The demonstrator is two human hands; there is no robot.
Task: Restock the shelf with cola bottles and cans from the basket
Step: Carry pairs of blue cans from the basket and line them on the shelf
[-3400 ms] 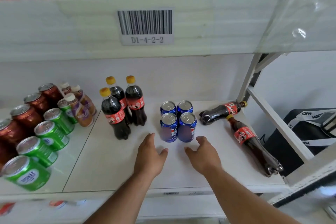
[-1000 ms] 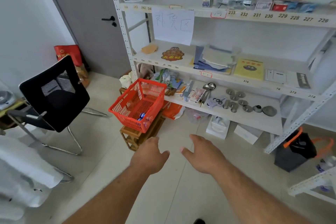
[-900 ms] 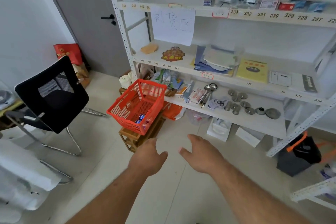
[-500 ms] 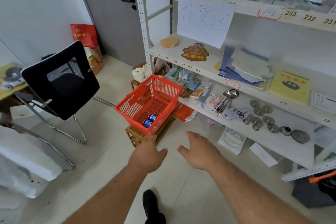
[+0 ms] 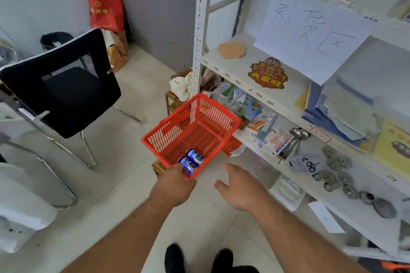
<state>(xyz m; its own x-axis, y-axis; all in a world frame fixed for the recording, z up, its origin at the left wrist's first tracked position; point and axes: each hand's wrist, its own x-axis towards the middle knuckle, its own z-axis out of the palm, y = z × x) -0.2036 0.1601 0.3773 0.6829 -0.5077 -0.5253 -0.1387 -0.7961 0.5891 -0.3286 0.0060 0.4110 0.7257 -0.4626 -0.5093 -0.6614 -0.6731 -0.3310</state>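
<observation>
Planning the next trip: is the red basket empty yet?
Not empty. Two blue cans lie on their sides at the near end of the red basket; no bottles show.

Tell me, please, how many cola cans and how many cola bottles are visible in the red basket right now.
Blue cola cans: 2
Cola bottles: 0
Total visible in the red basket: 2

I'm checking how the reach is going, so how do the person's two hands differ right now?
The left hand is at the near corner of the red basket, just short of the blue cans; the right hand hangs over bare floor beside the basket. The left hand's fingertips are hidden from view; the right hand's fingers are spread. Both are palm down and hold nothing.
</observation>
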